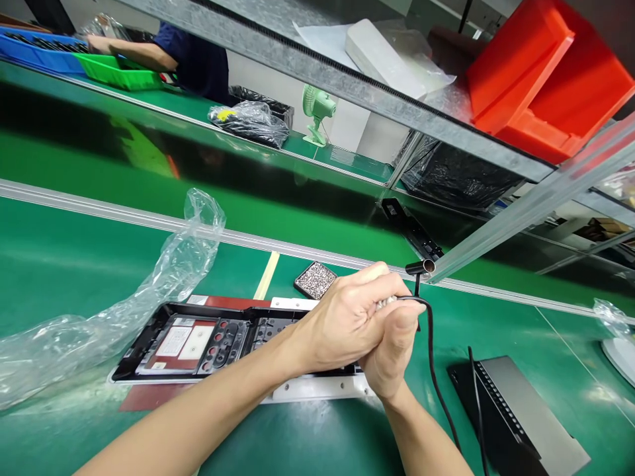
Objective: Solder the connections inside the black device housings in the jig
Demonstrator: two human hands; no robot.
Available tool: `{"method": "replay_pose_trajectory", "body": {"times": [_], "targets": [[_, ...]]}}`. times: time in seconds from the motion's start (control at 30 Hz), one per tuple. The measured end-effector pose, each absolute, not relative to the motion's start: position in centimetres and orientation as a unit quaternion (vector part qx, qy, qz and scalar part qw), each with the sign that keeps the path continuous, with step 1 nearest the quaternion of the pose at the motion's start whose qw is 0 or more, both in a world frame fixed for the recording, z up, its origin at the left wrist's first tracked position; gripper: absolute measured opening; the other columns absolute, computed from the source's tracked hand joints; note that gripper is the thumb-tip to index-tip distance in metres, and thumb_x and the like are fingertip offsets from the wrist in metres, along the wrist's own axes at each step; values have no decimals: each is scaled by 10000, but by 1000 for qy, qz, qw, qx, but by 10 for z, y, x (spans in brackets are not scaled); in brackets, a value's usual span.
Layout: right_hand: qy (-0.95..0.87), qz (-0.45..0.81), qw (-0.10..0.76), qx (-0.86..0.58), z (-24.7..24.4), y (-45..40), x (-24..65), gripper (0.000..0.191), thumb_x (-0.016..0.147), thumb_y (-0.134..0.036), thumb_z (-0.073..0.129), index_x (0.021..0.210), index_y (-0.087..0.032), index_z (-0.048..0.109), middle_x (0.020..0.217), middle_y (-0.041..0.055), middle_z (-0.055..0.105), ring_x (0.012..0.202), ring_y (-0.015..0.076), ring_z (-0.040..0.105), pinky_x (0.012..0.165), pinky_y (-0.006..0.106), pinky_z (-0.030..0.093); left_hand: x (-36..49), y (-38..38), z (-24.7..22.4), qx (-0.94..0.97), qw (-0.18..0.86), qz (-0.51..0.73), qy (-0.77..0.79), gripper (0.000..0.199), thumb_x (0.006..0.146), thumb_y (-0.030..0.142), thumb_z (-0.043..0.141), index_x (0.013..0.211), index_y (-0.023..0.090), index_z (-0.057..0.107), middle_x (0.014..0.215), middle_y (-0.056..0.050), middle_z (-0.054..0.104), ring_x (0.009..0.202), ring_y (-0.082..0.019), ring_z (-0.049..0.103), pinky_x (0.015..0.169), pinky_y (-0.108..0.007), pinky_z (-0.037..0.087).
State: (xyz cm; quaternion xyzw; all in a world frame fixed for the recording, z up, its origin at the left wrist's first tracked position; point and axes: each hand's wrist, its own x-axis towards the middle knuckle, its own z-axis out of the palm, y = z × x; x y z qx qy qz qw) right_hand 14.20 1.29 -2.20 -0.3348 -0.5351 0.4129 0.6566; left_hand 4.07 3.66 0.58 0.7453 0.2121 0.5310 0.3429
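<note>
- The fingers of the right hand are mostly hidden by the left hand.
- Pale bits between the hands are too small to tell.
- The black cable disappears into the grip; how far it runs inside is hidden.
- Left of and below the hands, the left forearm covers part of the black tray.
- Right of the hands, the bottom edge cuts off the black panel.
- Far beyond the left hand, a co-worker's head is out of view.

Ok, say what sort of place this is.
Probably a factory assembly line: a long, glossy green belt-like strip, a blue plastic bin of black parts, an open rectangular black plastic housing.
</note>
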Motion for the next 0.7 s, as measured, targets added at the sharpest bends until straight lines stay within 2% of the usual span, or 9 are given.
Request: {"method": "replay_pose_trajectory", "body": {"times": [0.27,0.5,0.7], "targets": [[-512,414,669,-344,-23,8,141,400,975,-545,465,727,-233,438,663,-26,320,637,152,372,546,311,223,45,35,4,739,335,552,193,212,1009,287,541,871,159,639,804,-14,533,745,-126,491,647,-251,419],[-508,414,662,-365,-26,7,142,399,977,-570,435,747,-245,441,602,-44,275,551,145,246,529,327,175,47,35,0,737,324,561,192,235,1014,318,524,882,169,649,802,-16,545,734,-127,496,644,-254,425],[-510,400,671,-360,-26,9,141,389,974,-542,449,726,-245,413,623,-36,301,589,150,323,524,319,193,47,36,0,731,327,569,189,227,1010,318,533,908,172,674,808,-21,559,733,-126,514,629,-248,435]]}}
